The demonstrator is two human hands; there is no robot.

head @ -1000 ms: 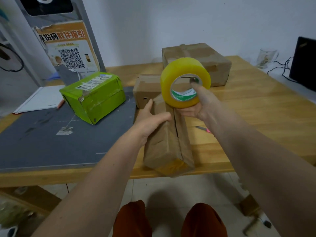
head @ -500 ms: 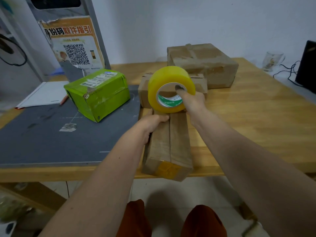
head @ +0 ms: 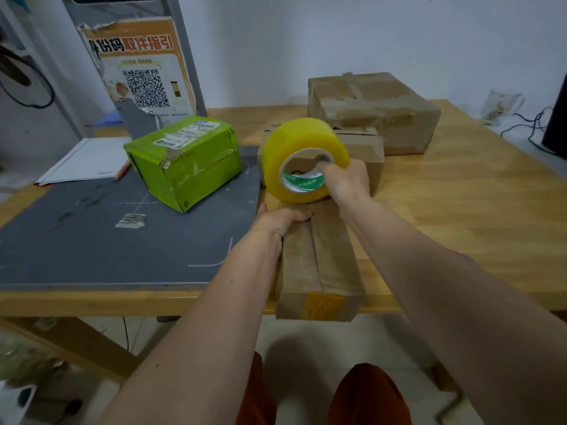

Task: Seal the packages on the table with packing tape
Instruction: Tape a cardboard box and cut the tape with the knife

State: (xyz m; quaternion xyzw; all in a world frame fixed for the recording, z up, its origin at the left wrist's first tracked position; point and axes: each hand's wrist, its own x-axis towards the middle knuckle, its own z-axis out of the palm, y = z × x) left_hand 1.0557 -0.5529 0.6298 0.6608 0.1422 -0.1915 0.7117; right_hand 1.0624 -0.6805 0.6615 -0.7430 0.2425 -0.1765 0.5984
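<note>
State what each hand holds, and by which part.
Right hand grips the tape roll with fingers hooked through its core. Left hand presses on the long box at its far left top edge.

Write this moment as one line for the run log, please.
step: taping long box | right hand: grips tape roll at far end | left hand: presses box top | seam: open

Soft, even indoor light; a pale sheen lies on the wooden table (head: 478,191). Wide-angle bending warps the edges, and the lower-left corner is blurred.
</note>
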